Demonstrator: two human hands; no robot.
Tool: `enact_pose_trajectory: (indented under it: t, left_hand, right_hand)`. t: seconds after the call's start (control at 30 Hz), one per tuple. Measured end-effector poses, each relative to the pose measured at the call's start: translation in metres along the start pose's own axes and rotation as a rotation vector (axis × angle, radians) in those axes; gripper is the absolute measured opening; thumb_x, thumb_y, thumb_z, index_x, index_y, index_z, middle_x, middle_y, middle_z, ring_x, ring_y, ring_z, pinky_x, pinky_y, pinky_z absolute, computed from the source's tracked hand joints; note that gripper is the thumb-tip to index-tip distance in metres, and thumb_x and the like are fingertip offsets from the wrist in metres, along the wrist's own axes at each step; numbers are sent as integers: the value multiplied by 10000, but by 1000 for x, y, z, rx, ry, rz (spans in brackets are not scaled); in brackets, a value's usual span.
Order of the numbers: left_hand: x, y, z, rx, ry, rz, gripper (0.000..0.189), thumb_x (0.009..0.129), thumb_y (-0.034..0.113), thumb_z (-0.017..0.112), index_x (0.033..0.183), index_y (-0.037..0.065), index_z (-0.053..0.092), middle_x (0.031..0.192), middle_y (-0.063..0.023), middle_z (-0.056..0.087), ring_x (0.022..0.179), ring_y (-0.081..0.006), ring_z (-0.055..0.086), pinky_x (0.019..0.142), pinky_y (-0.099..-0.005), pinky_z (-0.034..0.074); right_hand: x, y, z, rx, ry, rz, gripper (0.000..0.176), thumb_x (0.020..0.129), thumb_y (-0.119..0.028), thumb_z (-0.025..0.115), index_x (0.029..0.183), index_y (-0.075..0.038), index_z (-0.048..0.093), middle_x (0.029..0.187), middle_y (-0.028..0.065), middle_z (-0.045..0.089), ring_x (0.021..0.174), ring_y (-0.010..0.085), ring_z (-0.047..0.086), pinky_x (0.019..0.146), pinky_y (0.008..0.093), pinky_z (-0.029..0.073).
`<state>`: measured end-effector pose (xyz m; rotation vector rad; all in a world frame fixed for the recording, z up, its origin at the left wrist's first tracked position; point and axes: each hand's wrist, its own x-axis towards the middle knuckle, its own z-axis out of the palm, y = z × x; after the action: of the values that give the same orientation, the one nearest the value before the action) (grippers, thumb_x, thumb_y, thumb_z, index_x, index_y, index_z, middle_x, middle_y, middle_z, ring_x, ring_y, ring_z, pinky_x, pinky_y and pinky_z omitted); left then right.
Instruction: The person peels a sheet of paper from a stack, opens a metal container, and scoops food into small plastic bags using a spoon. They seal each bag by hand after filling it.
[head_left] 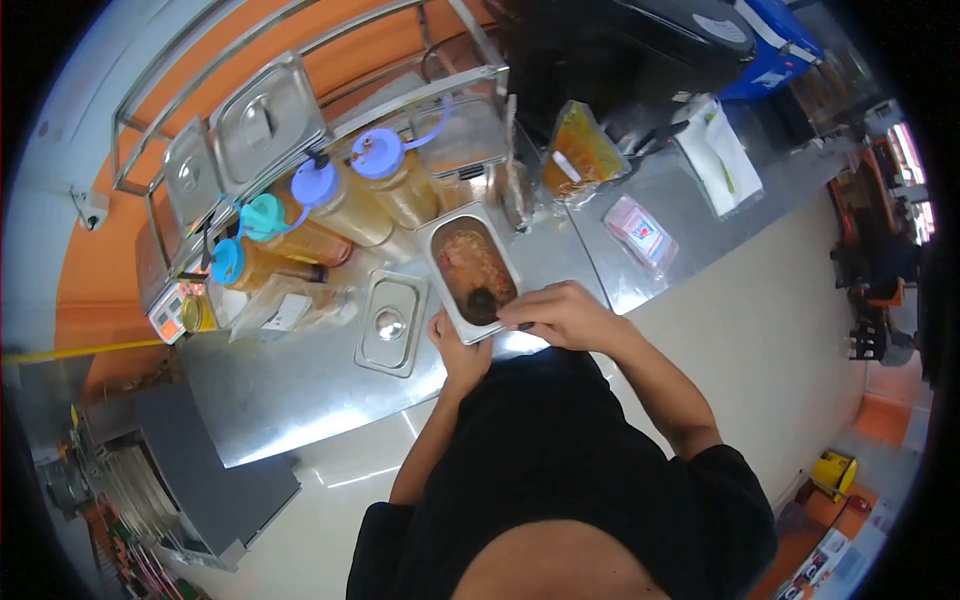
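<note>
The person wears a black short-sleeved shirt, both forearms bare below the sleeves.

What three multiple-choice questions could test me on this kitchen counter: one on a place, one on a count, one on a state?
1. Where does the loose lid lie, relative to the open pan?
A) on top of it
B) on the counter beside it
C) on the floor

2. How many bottles have blue or teal caps?
A) two
B) four
C) seven

3. What is in the open pan?
A) nothing
B) clear water
C) reddish food

Answers:
1 B: the lid rests flat on the steel, left of the pan.
2 B: two teal and two blue caps stand in a row.
3 C: the food shows uncovered. The left hand holds the pan's near corner and the right hand is at its near rim.
</note>
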<state>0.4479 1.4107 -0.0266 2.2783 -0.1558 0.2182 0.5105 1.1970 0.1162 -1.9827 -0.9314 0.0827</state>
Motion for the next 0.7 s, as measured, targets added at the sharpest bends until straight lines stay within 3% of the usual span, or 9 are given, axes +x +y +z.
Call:
enact_pose_trajectory:
  t: [0.17,0.27,0.33,0.4,0.47,0.5,0.6,0.67,0.7]
  left_hand:
    - [-4,-10,12,17,59,47,521,776,189,711,1221,-21,540,1192,-192,529,1184,-376,423,1043,-497,232]
    - [-6,-9,11,-24,68,7,490,769,148,702,1210,-12,559,1205,-206,523,1186,-393,423,1042,-513,237]
    - [-4,1,3,-54,100,-61,456,775,144,689,1186,-16,575,1174,-221,554,1139,-412,478,1008,-502,307]
    - [3,22,-29,-155,-56,-103,422,811,56,617,1220,-34,561,1159,-235,611,1089,-419,571,954,-478,430]
    - [-9,43,-51,-235,185,-263,497,860,0,528,1356,-8,509,1331,-179,580,1161,-307,590,953,-379,468]
    - [-14,58,-65,-259,342,-377,435,902,-22,501,1336,-1,525,1306,-147,596,1131,-260,598,946,-362,473]
    - [-14,113,-91,-84,813,-141,184,961,-51,446,1094,-43,572,1042,-137,604,928,-224,602,821,-319,492]
    - [-5,151,-92,-108,716,299,169,898,-76,493,1041,-51,581,942,-136,600,819,-219,605,719,-329,492]
    - [2,171,-82,-83,534,359,182,858,-79,525,1021,-37,595,918,-135,612,782,-228,609,680,-328,486]
  right_hand:
    - [-7,-8,1,-145,40,-14,378,752,3,689,1116,-102,704,1122,71,705,920,285,681,794,359,566]
    - [-23,-13,-24,20,127,-30,389,775,-93,728,1159,-117,673,1105,65,698,895,270,678,752,333,564]
    - [-61,5,-58,359,103,407,479,748,-119,762,1213,-101,651,1141,103,678,939,283,666,761,342,558]
    - [-104,51,-76,22,448,732,521,734,-90,753,1240,-88,630,1149,118,671,1018,288,641,758,363,555]
    - [-141,92,-89,-404,799,869,482,728,-62,726,1204,-77,648,1127,114,681,1058,312,614,825,397,536]
    - [-157,104,-94,-405,802,876,482,728,-62,726,1204,-77,648,1127,114,681,1058,312,614,825,397,536]
    - [-182,124,-110,-704,683,705,379,746,-39,697,1122,-86,686,1042,102,698,1031,322,615,891,395,505]
    - [-182,126,-112,-508,496,573,302,765,-53,703,1061,-107,716,1037,100,692,1024,329,604,944,401,471]
    - [-180,123,-111,-474,458,589,236,778,-70,710,1007,-121,735,994,95,686,1000,314,604,893,391,493]
